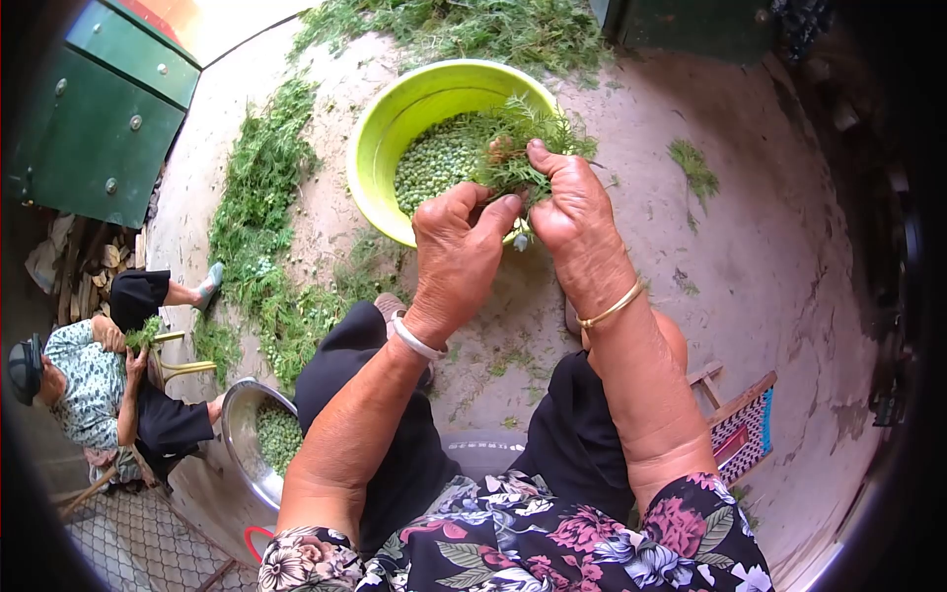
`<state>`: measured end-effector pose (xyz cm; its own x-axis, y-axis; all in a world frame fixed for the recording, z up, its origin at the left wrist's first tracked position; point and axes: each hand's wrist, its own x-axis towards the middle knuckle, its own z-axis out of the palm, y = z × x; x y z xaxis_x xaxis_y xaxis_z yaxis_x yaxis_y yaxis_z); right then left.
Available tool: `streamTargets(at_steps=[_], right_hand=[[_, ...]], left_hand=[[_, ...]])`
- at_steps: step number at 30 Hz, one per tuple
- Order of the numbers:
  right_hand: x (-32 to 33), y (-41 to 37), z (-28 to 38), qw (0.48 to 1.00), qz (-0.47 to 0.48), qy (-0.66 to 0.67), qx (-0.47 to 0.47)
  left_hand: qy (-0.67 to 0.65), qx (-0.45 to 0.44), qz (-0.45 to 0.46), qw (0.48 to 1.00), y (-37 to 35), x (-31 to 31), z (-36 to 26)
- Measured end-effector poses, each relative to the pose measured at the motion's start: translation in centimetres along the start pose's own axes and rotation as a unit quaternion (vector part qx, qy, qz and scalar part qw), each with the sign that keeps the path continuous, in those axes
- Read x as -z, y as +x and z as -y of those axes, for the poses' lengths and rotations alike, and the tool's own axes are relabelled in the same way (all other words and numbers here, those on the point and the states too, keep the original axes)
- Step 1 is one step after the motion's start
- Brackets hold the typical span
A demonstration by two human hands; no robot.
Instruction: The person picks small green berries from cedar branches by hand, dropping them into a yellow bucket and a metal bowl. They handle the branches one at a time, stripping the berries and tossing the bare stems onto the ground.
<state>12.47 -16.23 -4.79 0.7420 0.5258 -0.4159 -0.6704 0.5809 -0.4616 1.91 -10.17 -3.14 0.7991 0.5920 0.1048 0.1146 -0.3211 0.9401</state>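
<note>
Both hands are over the near right part of a yellow-green basin (370,178) that holds many small round green pods. My right hand (572,202) is closed round a feathery green sprig (533,133), its thumb raised on top. My left hand (462,237) is just left of it, thumb and forefinger pinched together at the lower edge of the sprig; what lies between these fingertips is too small to make out. A small pale pod (521,240) hangs below the fingertips.
Cut greenery (256,187) lies on the floor left of and beyond the basin. At the left a seated person (89,385) holds a green sprig, near a metal bowl (237,434) of pods. A woven-seat stool (745,434) stands at the right, green doors (99,128) upper left.
</note>
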Motion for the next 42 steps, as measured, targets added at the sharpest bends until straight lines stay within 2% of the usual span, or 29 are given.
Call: streamTargets(at_steps=[1,3,7,9,10,12,15,18,19,20,22,24,26,28,30,31,32,33,37,42], right_hand=[[0.2,0.1,0.0,1.0,-0.001,0.0,0.0],[0.6,0.3,-0.1,1.0,0.009,0.014,-0.013],[1.0,0.5,0.4,0.999,-0.001,-0.006,-0.038],[1.8,1.7,0.4,0.989,0.053,0.086,-0.106],[1.9,1.7,0.4,0.989,0.052,0.086,-0.105],[1.7,1.6,0.4,0.983,0.062,0.109,-0.137],[1.1,1.0,0.6,0.98,0.054,0.117,-0.152],[0.5,0.6,0.8,0.981,0.05,0.112,-0.148],[0.6,1.0,0.7,0.988,0.035,0.107,-0.101],[0.8,1.6,1.1,0.989,0.033,0.108,-0.099],[1.2,2.2,2.4,0.977,0.042,0.195,-0.077],[1.4,2.3,2.6,0.982,0.03,0.179,-0.059],[1.8,2.3,2.4,0.99,0.027,0.127,-0.051],[1.8,2.1,2.3,0.993,0.017,0.114,-0.038],[1.8,2.0,2.1,0.995,0.005,0.101,-0.021],[1.9,2.1,1.8,0.997,-0.001,0.082,-0.007],[2.0,2.2,1.6,0.998,-0.007,0.064,0.006],[2.2,2.3,1.4,0.998,-0.006,0.064,0.006],[2.3,2.5,1.0,0.998,0.002,0.063,-0.021],[1.9,1.8,2.0,0.995,0.033,0.082,-0.05]], left_hand=[[0.0,0.001,0.0,1.0,0.1,0.1,0.2],[-0.106,0.049,0.033,0.993,0.3,0.3,0.7],[-0.166,0.094,0.062,0.98,0.0,0.6,-0.1],[-0.224,0.134,0.111,0.959,0.2,1.1,0.1],[-0.224,0.134,0.112,0.959,0.2,1.1,0.3],[-0.304,0.164,0.117,0.931,0.2,1.1,0.7],[-0.314,0.174,0.129,0.924,0.2,1.4,0.4],[-0.296,0.15,0.126,0.935,0.0,1.6,0.1],[-0.296,0.151,0.128,0.934,-0.2,1.9,-0.2],[-0.278,0.145,0.136,0.94,-0.6,2.5,-0.6],[-0.26,0.139,0.15,0.944,-1.0,2.8,-1.3],[-0.396,0.225,0.102,0.884,-1.2,2.9,-1.7],[-0.423,0.25,0.103,0.865,-1.0,2.9,-1.5],[-0.397,0.188,0.146,0.887,-1.1,2.9,-0.6],[-0.365,0.191,0.148,0.899,-1.7,2.5,-0.9],[-0.228,0.104,0.112,0.962,-2.0,1.8,-1.3],[-0.083,0.014,0.072,0.994,-2.2,1.2,-1.5],[-0.046,-0.039,0.051,0.997,-2.2,0.7,-1.4],[0.042,-0.105,0.059,0.992,-2.0,-0.1,-0.7],[0.082,-0.164,0.075,0.98,-1.9,0.4,-0.6]])
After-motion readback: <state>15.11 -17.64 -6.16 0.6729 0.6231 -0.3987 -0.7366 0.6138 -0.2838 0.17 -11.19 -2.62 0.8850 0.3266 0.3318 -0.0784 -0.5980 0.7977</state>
